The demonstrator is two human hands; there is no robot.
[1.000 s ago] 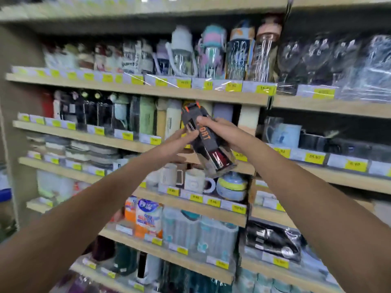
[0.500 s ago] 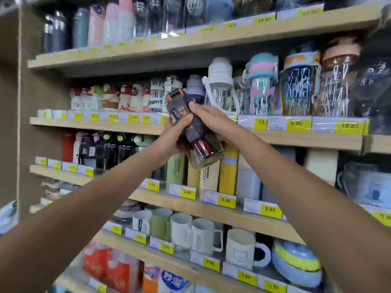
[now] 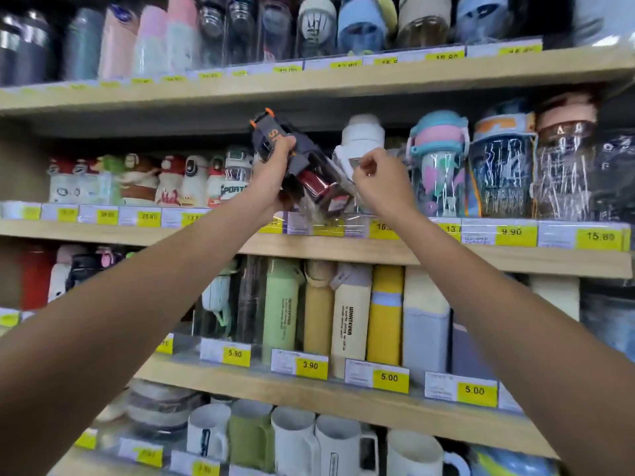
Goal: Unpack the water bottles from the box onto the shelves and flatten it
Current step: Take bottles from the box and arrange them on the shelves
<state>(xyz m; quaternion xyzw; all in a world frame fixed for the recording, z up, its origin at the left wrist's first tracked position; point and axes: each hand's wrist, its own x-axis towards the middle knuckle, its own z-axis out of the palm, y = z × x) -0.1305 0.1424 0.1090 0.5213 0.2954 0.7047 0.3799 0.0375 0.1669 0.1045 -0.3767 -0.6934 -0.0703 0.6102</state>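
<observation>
While the left hand (image 3: pixel 271 182) grips the tilted grey sports bottle (image 3: pixel 304 159) near its cap, the right hand (image 3: pixel 383 182) pinches the clear wrapper (image 3: pixel 355 163) at its lower end.

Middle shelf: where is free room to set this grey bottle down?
The only gap seems to lie between the Sport bottle and the white-capped bottle, partly hidden behind the grey bottle. Elsewhere that shelf is packed.
</observation>
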